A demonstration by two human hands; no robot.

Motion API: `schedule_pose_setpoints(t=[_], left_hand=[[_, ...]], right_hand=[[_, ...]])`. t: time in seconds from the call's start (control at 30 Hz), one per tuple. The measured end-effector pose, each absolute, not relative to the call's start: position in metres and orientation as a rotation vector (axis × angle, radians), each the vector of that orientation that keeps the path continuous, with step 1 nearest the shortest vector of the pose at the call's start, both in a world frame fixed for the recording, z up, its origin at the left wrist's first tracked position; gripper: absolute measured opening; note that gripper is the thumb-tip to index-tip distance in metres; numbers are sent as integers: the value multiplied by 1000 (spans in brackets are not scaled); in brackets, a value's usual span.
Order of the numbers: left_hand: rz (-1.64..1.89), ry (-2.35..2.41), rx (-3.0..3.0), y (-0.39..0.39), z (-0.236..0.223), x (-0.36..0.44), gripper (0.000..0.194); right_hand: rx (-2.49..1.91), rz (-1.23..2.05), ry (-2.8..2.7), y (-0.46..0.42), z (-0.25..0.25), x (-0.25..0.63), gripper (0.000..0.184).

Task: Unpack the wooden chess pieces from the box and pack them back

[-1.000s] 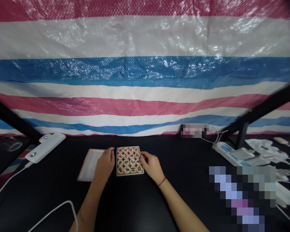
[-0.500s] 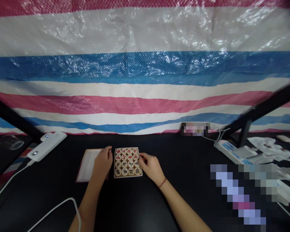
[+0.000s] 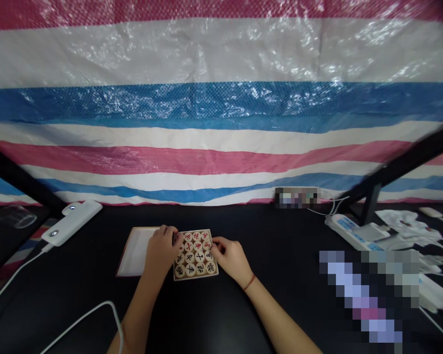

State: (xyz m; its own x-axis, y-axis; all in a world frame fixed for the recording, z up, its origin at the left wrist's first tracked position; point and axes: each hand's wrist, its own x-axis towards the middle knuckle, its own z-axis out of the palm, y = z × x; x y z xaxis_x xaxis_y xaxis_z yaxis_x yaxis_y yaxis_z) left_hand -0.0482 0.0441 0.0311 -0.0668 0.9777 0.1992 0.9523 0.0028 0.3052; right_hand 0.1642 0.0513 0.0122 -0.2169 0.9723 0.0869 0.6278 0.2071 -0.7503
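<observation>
"What's behind it all?"

"A striped sheet, with a black bench under it. The box is on the bench, just below the centre of the frame, full of round pieces."

"And the hands?"

"The left hand curls over the box's upper-left corner, hiding some pieces; I can't tell whether its grip holds anything. The right hand has a narrow grip, thumb and forefinger at the right edge; whether it pinches the wall, I can't tell."

"What could go wrong?"

"Uneven pushing from the two sides could skew the box. Lifting one edge might spill pieces, as the top is open. The lid, left of centre, lies partly behind the left hand, so a wrist could nudge it."

"And the cable, lower left?"

"It could snag that forearm."
</observation>
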Motion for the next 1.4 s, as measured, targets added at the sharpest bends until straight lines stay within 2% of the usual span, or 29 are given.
schedule_pose_setpoints(t=[0.4, 0.57, 0.67, 0.73, 0.83, 0.93, 1.03, 1.17, 1.27, 1.4], left_hand=[[497, 2094, 2077, 41, 35, -44, 12], [643, 2056, 1986, 43, 37, -47, 10], [940, 1918, 1900, 45, 39, -47, 10], [1098, 1772, 1803, 43, 41, -41, 12], [1070, 1559, 1674, 37, 44, -24, 12], [1007, 1459, 1601, 31, 46, -12, 13], [1009, 1501, 1629, 32, 47, -16, 19], [968, 1897, 1916, 39, 44, -40, 28], [750, 2146, 2028, 42, 38, -54, 28], [506, 2255, 2008, 40, 38, -55, 26]], right_hand=[[-1499, 788, -1884, 52, 10, 163, 23], [-1454, 788, -1877, 54, 12, 165, 21], [-1331, 643, -1842, 52, 16, 164, 22], [-1173, 509, -1866, 48, 19, 161, 31], [-920, 367, -1971, 39, 22, 153, 40], [-848, 307, -1971, 35, 21, 149, 33], [-923, 286, -1943, 40, 21, 154, 26], [-1254, 241, -1810, 59, 17, 177, 15], [-1496, 157, -1765, 72, 9, 196, 11], [-1739, 93, -1802, 80, 0, 209, 8]])
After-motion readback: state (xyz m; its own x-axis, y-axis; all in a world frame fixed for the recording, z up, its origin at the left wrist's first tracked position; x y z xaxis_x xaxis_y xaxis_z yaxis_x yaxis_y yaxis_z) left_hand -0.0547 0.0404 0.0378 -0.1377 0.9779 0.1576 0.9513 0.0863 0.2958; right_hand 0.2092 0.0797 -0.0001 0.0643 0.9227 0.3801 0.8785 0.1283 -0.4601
